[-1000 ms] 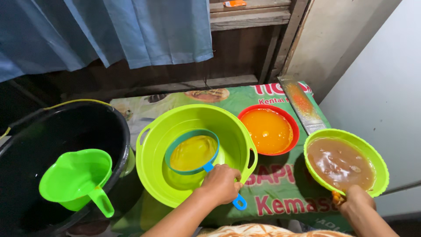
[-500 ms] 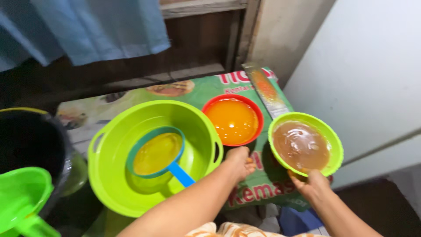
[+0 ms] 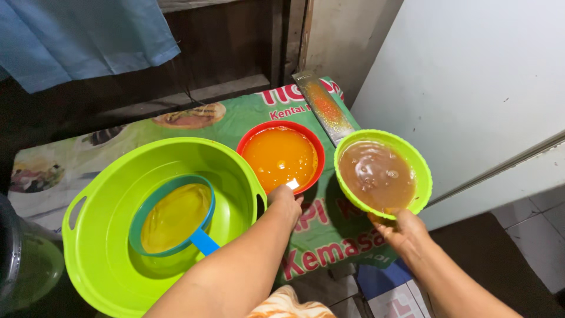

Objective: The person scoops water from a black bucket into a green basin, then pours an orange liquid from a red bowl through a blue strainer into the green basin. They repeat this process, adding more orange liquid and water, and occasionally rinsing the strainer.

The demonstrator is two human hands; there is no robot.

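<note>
A blue curtain is hanging at the upper left of the frame, in front of a dark wooden wall. A white panel is filling the upper right. Pale floor tiles are showing at the lower right edge, beside darker flooring.

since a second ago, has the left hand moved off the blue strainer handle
Yes. The left hand has left the strainer handle inside the green basin and gone right, to the near rim of the red bowl.
</note>
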